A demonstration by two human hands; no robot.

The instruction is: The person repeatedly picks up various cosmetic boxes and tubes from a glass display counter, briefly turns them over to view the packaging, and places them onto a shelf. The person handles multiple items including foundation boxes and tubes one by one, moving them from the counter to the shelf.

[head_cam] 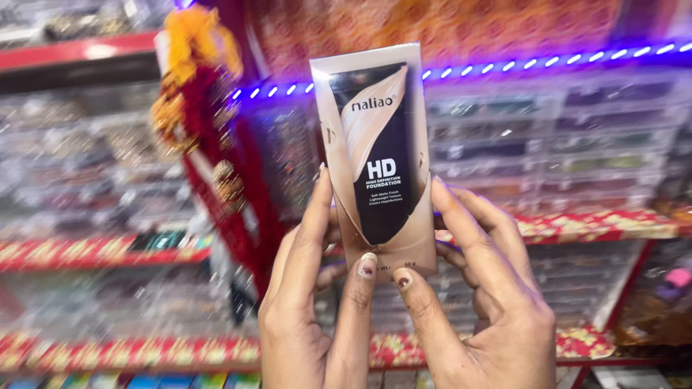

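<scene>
Bare left hand [306, 302] and right hand [490, 302] — sleeveless, chipped dark nail polish.

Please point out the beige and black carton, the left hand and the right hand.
beige and black carton [375, 155]: head view, middle of its front face.
left hand [306, 310]: head view, back of the hand.
right hand [490, 310]: head view, back of the hand.

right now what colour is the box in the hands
Beige-tan box with a black panel and a pale swirl; it shows best, and only, in the head view.

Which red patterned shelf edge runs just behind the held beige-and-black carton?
The upper red patterned shelf edge, level with the beige-and-black carton's base; the lower one sits at wrist height.
</scene>
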